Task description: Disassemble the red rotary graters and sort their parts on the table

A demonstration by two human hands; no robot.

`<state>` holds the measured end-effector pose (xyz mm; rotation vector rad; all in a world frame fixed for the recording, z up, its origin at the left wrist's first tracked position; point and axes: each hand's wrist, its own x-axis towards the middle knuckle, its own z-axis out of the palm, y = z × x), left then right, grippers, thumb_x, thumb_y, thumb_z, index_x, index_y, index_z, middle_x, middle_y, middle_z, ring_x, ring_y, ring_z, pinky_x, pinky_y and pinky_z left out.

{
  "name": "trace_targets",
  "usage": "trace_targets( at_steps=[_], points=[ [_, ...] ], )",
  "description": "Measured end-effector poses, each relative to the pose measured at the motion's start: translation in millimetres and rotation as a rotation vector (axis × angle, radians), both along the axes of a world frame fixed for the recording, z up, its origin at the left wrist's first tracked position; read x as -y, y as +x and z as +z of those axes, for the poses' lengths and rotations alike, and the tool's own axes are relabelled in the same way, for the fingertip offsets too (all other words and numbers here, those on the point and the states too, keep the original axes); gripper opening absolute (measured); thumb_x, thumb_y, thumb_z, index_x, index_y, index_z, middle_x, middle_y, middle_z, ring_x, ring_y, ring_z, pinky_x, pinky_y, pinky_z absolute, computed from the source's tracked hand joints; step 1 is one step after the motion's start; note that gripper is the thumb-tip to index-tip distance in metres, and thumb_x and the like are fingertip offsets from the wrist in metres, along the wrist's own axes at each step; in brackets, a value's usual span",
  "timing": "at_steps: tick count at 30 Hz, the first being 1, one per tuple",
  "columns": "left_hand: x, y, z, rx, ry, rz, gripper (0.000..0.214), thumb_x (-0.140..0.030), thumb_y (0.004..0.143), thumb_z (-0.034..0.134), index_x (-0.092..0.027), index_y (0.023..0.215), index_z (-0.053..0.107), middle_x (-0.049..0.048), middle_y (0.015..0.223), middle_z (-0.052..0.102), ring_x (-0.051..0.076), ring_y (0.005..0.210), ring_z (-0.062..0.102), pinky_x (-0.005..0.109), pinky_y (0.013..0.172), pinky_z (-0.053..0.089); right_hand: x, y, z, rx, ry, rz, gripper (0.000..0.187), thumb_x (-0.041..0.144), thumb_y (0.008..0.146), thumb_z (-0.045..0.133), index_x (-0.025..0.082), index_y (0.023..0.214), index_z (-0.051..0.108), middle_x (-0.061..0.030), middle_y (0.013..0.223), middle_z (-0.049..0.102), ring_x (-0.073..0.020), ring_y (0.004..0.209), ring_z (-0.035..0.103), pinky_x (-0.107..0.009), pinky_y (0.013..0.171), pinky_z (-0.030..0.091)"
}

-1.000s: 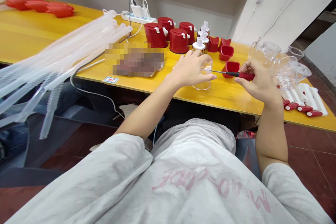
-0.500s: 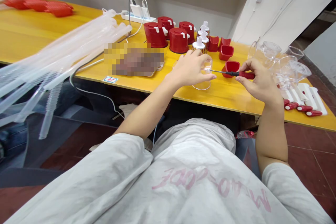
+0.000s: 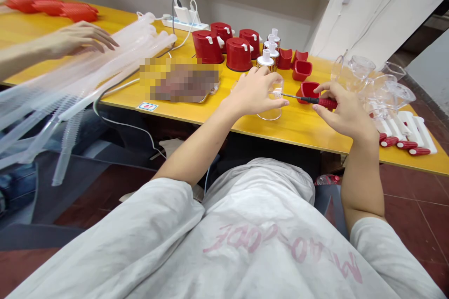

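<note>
The clear cup (image 3: 274,113) stands upright on the worktop (image 3: 298,127), near its front edge, under the person's left hand (image 3: 256,91). That hand arches over it from the left, palm down, with the fingers curled round the upper wall and gripping it. What is inside the cup I cannot tell.

The screwdriver (image 3: 317,101) lies nearly level, its long axis running left to right. Its thin metal shaft points left at the cup, and the tip meets it just by the left fingertips. The right hand (image 3: 345,112) pinches the red handle between thumb and fingers, with the wrist raised off the worktop.

Just behind the shaft sits an open red tub (image 3: 309,88). Beyond the left hand stand red housings (image 3: 239,53). Past the right hand is a cluster of clear funnels (image 3: 382,86). Far out to the left, a co-worker's hand (image 3: 79,37) rests on a bundle of long pale tubes (image 3: 115,58).
</note>
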<state>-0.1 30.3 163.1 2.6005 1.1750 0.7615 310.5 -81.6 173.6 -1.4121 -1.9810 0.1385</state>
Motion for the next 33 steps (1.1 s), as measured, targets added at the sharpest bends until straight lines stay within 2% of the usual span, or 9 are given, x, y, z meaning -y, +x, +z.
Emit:
trace_targets(
  at_steps=[3, 10, 15, 22, 29, 33],
  points=[
    [0.0, 0.1, 0.3, -0.009, -0.004, -0.001, 0.069, -0.060, 0.103, 0.095, -0.029, 0.164, 0.085, 0.0199, 0.165, 0.079, 0.053, 0.154, 0.071, 0.074, 0.137, 0.055, 0.7, 0.6, 2.1, 0.021, -0.020, 0.015, 0.033, 0.049, 0.107, 0.092, 0.036, 0.134, 0.080, -0.0053, 0.100, 0.089, -0.0360, 0.094, 0.083, -0.059, 0.099, 0.072],
    [-1.7, 0.1, -1.4, -0.002, -0.001, -0.001, 0.068, -0.061, 0.104, 0.095, -0.030, 0.164, 0.084, 0.0194, 0.166, 0.078, 0.053, 0.155, 0.071, 0.074, 0.140, 0.054, -4.2, 1.6, -4.2, 0.027, 0.011, 0.008, 0.036, 0.054, 0.109, 0.093, 0.033, 0.137, 0.087, -0.0085, 0.113, 0.091, -0.0352, 0.101, 0.084, -0.058, 0.104, 0.072],
    [-1.2, 0.3, -0.9, 0.002, 0.006, -0.001, 0.067, -0.061, 0.103, 0.096, -0.031, 0.162, 0.085, 0.0184, 0.165, 0.079, 0.053, 0.155, 0.072, 0.074, 0.138, 0.056, -7.2, 2.2, -6.3, 0.020, 0.000, 0.003, 0.028, 0.054, 0.118, 0.079, 0.034, 0.132, 0.092, -0.0104, 0.114, 0.094, -0.0377, 0.104, 0.086, -0.061, 0.106, 0.074],
    [-2.1, 0.2, -0.8, -0.003, 0.004, -0.001, 0.067, -0.060, 0.103, 0.095, -0.030, 0.162, 0.085, 0.0194, 0.164, 0.080, 0.054, 0.154, 0.072, 0.074, 0.137, 0.055, -6.9, 4.4, -7.1, -0.028, 0.065, 0.020, 0.024, 0.045, 0.106, 0.092, 0.036, 0.129, 0.093, -0.0115, 0.128, 0.094, -0.0431, 0.119, 0.087, -0.070, 0.113, 0.076],
    [0.2, 1.1, 1.1, -0.012, 0.003, 0.005, 0.067, -0.057, 0.103, 0.095, -0.028, 0.162, 0.085, 0.0205, 0.166, 0.079, 0.053, 0.154, 0.072, 0.074, 0.137, 0.056, -5.2, 1.1, -2.7, 0.000, 0.060, 0.042, 0.025, 0.036, 0.106, 0.093, 0.037, 0.131, 0.094, -0.0115, 0.127, 0.091, -0.0403, 0.116, 0.086, -0.066, 0.113, 0.074],
    [1.2, 1.1, 1.2, -0.003, -0.005, 0.005, 0.066, -0.056, 0.103, 0.096, -0.029, 0.163, 0.085, 0.0196, 0.166, 0.079, 0.054, 0.156, 0.072, 0.074, 0.138, 0.056, -6.0, 1.0, -3.3, 0.027, 0.028, 0.039, 0.028, 0.043, 0.109, 0.091, 0.035, 0.136, 0.096, -0.0124, 0.130, 0.095, -0.0402, 0.114, 0.087, -0.065, 0.110, 0.074]
  ],
)
